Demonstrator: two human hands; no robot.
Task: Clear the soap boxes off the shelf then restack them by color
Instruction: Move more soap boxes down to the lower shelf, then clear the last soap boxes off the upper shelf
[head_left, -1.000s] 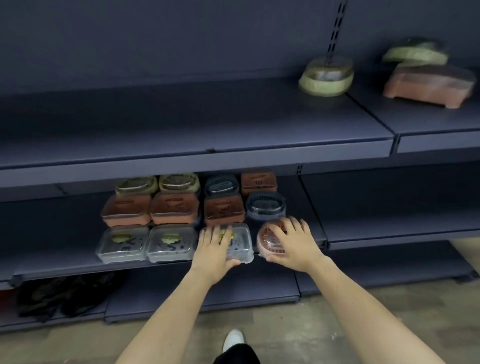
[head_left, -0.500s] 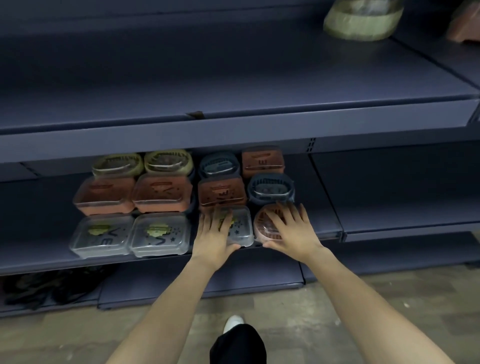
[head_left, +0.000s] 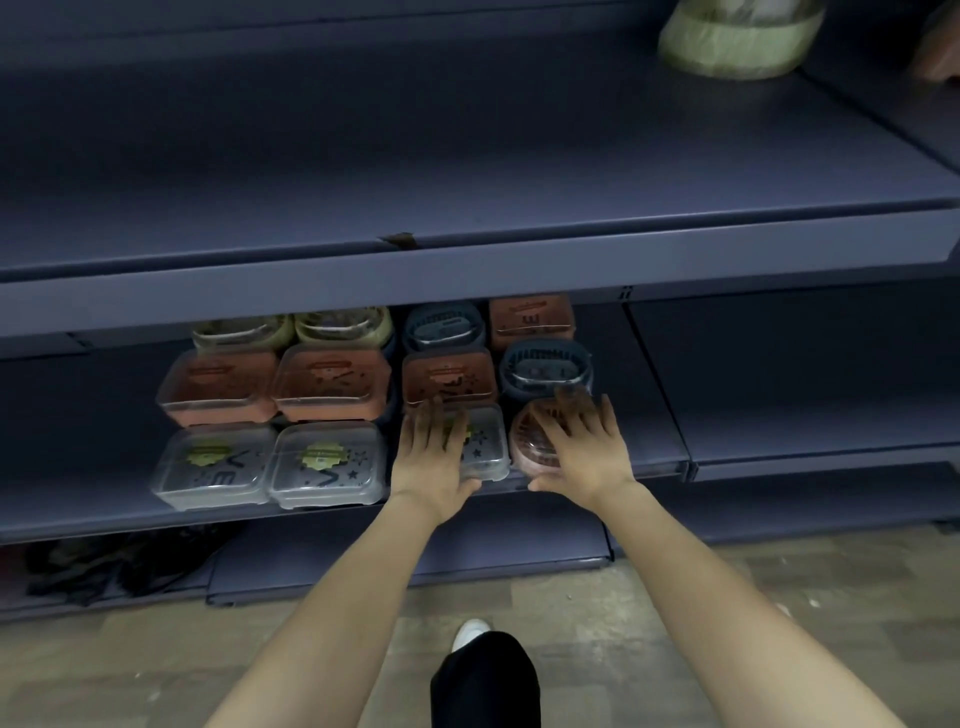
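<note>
Several soap boxes stand in rows on the lower shelf (head_left: 78, 499). My left hand (head_left: 431, 457) lies flat on a clear square box (head_left: 485, 447) in the front row, fingers straight, thumb at its front edge. My right hand (head_left: 584, 452) rests with spread fingers on a round pink box (head_left: 527, 441) beside it. Left of them sit two more clear boxes (head_left: 213, 465) (head_left: 327, 462). Behind are orange boxes (head_left: 332, 382), dark blue round boxes (head_left: 545, 366) and, at the back, green boxes (head_left: 343, 325).
The upper shelf (head_left: 467, 270) overhangs the back row. A green box (head_left: 737, 36) stands on it at the top right, with something pink (head_left: 940, 47) at the frame edge. A dark bundle (head_left: 104, 561) lies on the bottom shelf at left. My shoe (head_left: 467, 631) is on the floor.
The view has moved closer and lower towards the lower shelf. Both hands stay on the same two front boxes, fingers reaching slightly further back.
</note>
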